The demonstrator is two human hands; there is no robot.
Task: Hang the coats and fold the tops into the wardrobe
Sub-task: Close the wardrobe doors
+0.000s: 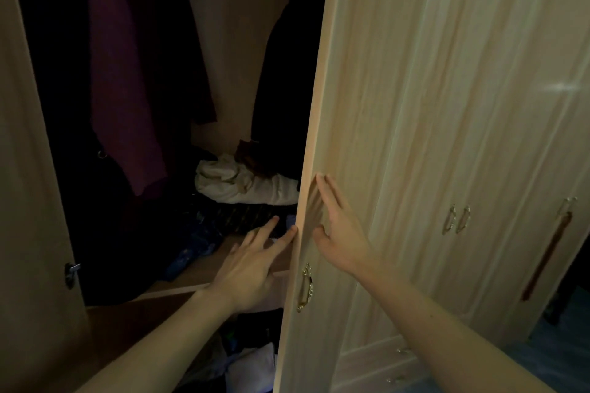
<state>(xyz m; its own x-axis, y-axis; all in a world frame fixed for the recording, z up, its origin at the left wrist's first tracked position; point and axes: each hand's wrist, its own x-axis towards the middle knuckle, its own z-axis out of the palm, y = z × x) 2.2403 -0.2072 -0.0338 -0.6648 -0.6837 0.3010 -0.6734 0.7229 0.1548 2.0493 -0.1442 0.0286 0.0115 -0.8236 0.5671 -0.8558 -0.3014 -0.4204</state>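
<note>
The wardrobe stands open in front of me. Its pale wooden right door (360,112) is swung partway. My right hand (338,226) lies flat on the door's outer face, fingers spread. My left hand (252,262) reaches along the door's edge, fingertips touching it, holding nothing. Inside hang a maroon garment (127,73), a black coat (54,105) to its left and a dark coat (284,80) at the right. On the inner shelf (204,271) lie a crumpled white top (236,182) and dark patterned clothes (223,217).
The left door (28,201) stands open at the left with a hinge (71,269). A brass handle (305,287) sits low on the right door. More closed doors with handles (456,218) stand to the right. Loose clothes (249,360) lie below the shelf.
</note>
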